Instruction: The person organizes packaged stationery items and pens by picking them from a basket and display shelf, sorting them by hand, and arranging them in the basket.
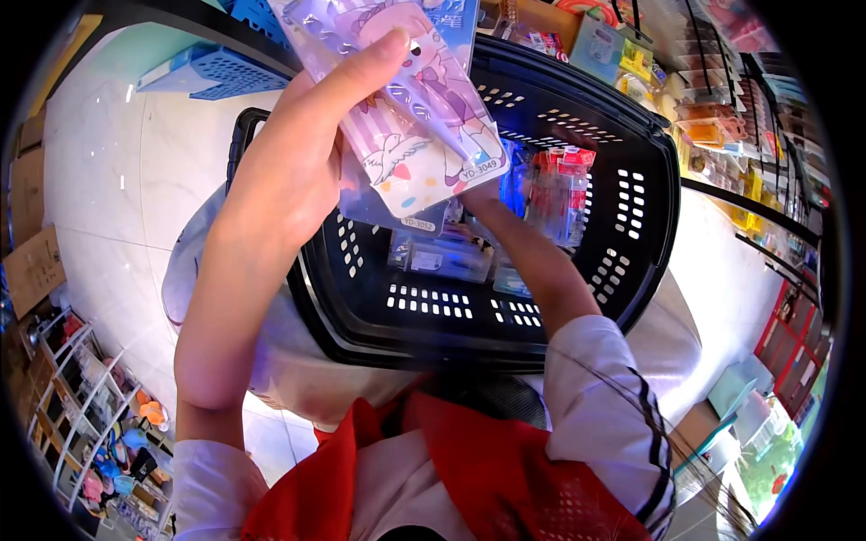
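The deep black plastic basket with slotted walls and a thick rim (666, 243) was the largest thing about the hands, so a reach was probably best made down through its open middle, forearm clear of the rim. The bare right hand (483, 206) was low inside, mostly hidden, and whether it gripped anything could not be told. The bare left hand (307, 144) grasped a flat pink-and-lilac cartoon-printed pack with a clear glossy front (397, 149) above the basket, thumb across its face. A firm pinch seemed wise, as the film looked slippery, and tilting the pack aside would likely have opened the view below. Clear packs with red tops (561, 194) lay in the basket, to the right. The held pack slanted over another carded pack (417, 219), its lower corner showing. Striped artwork, a slender pale-lilac twisted piece (433, 122) and, smallest, the printed code YD-3049 (480, 169) marked its front.
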Action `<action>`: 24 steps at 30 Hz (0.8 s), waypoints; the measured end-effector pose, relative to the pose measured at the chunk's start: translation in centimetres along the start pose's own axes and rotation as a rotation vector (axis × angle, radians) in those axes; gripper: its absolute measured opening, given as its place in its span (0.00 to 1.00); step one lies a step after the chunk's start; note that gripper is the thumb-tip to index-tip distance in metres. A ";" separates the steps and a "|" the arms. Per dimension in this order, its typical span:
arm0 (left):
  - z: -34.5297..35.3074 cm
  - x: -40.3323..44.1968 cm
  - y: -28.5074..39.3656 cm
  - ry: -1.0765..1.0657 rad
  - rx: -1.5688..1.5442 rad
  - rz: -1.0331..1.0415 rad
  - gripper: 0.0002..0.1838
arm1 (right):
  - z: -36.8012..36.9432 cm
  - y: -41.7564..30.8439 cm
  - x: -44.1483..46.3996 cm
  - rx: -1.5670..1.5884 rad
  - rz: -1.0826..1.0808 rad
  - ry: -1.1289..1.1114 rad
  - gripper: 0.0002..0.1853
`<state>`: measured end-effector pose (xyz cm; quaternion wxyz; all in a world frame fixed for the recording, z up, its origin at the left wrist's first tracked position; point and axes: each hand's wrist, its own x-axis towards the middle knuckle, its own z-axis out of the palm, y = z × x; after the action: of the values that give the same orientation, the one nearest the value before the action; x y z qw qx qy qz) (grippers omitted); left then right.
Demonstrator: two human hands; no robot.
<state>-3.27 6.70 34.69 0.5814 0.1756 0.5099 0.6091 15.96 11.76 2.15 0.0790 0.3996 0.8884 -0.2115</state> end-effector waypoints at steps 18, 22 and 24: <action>-0.5 0.2 -0.3 -0.005 0.028 0.010 0.28 | 11.4 4.3 0.8 0.255 0.489 -0.179 0.34; -0.3 0.1 0.0 0.021 0.053 0.013 0.28 | 5.4 1.4 1.1 0.256 0.642 -0.269 0.27; -0.3 0.0 0.0 0.016 0.080 0.017 0.28 | 3.6 1.6 0.9 0.178 0.517 -0.263 0.22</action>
<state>-3.53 6.56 34.60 0.5646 0.1984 0.5371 0.5945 16.47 11.74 -1.81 0.2089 0.5871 0.7174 -0.3115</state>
